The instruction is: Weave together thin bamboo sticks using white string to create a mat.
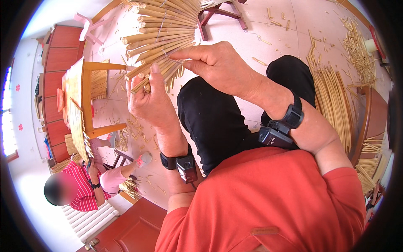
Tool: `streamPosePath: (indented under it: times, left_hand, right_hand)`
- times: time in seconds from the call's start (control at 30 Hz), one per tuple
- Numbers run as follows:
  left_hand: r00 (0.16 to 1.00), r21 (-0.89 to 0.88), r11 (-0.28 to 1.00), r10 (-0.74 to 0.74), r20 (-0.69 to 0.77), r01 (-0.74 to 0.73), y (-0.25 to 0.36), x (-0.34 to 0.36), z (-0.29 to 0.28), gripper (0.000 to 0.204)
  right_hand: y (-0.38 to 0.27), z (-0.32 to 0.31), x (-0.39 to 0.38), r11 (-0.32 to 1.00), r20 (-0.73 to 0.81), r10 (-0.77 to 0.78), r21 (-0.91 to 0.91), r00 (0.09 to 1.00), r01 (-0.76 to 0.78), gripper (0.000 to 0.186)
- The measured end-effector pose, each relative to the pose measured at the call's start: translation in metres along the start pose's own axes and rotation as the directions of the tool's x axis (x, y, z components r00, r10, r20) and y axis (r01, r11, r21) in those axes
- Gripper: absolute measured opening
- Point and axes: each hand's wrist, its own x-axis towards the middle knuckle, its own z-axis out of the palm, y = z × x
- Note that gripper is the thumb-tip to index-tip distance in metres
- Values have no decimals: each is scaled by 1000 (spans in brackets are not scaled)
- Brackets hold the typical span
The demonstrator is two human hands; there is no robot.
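far on the left i see another person in a striped red shirt (82, 189) sitting low by a wooden frame (86, 101) with a straw mat on it. a red wooden bench (58, 80) runs behind that frame. little bits of straw lie all over the pale tiled floor (235, 38).

next comes the left hand (151, 101). it is raised up, with the thumb pointing up and the fingers curled. it grips the lower ends of the reed mat (161, 31), so the hand is pressed tight around those stalks. the mat is a row of thick yellow reeds tied side by side with thin string. it hangs in the air in front of the knees, up near the top middle of my view. there is a black band on the left wrist.

the right hand (214, 65) is just right of the mat. its finger and thumb are pinched together on a thin string at the edge of the reeds. it wears a black band too.

below are black trousers and an orange shirt. on the right a long pile of loose reeds (333, 105) lies on the floor, and a wooden chair (371, 117) stands beside it.
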Motion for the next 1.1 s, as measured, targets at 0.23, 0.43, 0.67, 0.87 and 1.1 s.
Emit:
streamPosePath:
  times: [0.23, 0.43, 0.67, 0.87, 1.1]
  left_hand:
    - [999, 40, 998, 37, 0, -37, -5, 0, -1, 13]
    - [1000, -7, 1000, -1, -4, 1, -5, -1, -1, 14]
    - [1000, -9, 1000, -15, -1, 15, -2, -2, -3, 14]
    - [998, -30, 997, -68, -2, 68, -2, -2, -2, 15]
    - [997, 144, 987, 62, 36, -67, 10, -12, -2, 16]
  right_hand:
    - [-10, -5, 4, 997, 55, 52, -61, 997, -49, 26]
    - [-7, -2, 3, 998, 48, 44, -35, 998, -42, 25]
    - [-2, 2, 2, 998, 25, -11, -63, 1000, 13, 24]
    - [-8, 1, 4, 997, 47, 26, -75, 999, -23, 25]
    - [4, 1, -4, 995, -40, -74, -63, 996, 72, 23]
